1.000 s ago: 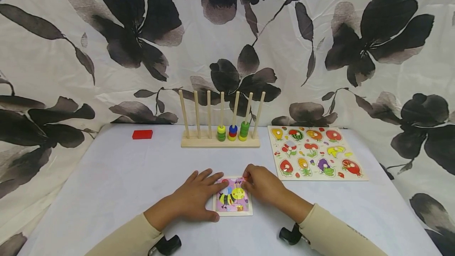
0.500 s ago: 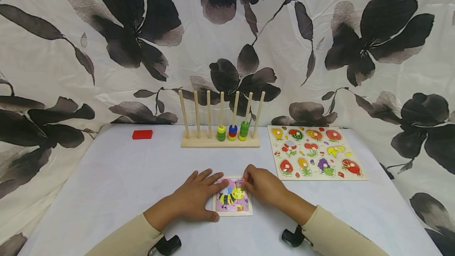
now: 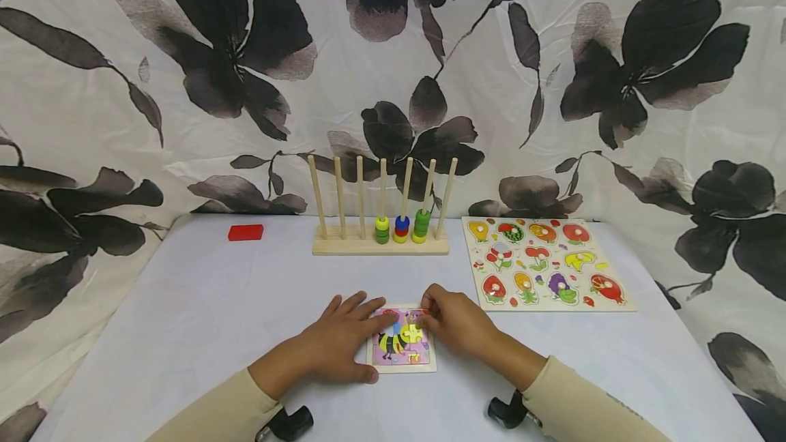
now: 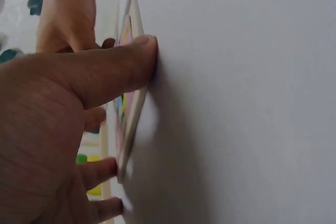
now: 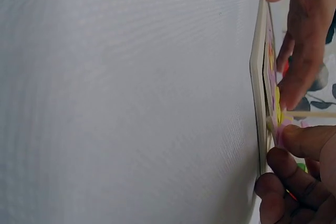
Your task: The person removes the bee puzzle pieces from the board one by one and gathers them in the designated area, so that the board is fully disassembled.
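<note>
A small jigsaw puzzle [image 3: 400, 358] with a bee picture lies in a pale wooden frame on the white table. My left hand [image 3: 340, 340] rests on its left side, fingers spread, with the thumb at the near left corner. At the far right corner my right hand [image 3: 457, 319] pinches a pink jigsaw piece [image 5: 286, 128] between thumb and fingers. In the right wrist view that piece sits tilted, slightly raised above the frame [image 5: 257, 72]. The right hand's fingertips are partly hidden in the head view.
A wooden peg rack [image 3: 381, 245] with coloured rings on several pegs stands at the back. A fruit puzzle board [image 3: 549, 264] lies to the right. A red block [image 3: 245, 232] is at the back left. A floral cloth [image 3: 393, 53] hangs behind the table.
My right forearm has shifted slightly to the right. The jigsaw pieces near the bee's head have tilted a little under the right fingers. My left hand has stayed in place.
</note>
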